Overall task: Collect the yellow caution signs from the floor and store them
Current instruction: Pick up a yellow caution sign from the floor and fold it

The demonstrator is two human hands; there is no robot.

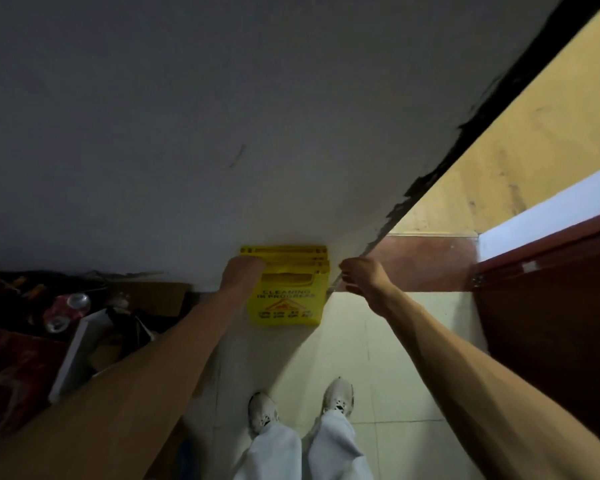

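Observation:
Folded yellow caution signs [286, 303] stand stacked against the grey wall [187, 133], straight ahead of my feet; the front one reads "CLEANING IN PROGRESS". My left hand [241, 273] grips the top left of the stack at its handle slot. My right hand [359, 275] hovers just right of the stack near the wall's corner, fingers loosely curled and holding nothing, apart from the signs.
A cluttered pile with a cardboard box [153, 297], crushed cans [66, 308] and a white board [80, 351] lies at the left. A dark red door [551, 323] stands open at the right. Pale floor tiles [378, 358] lie under my shoes.

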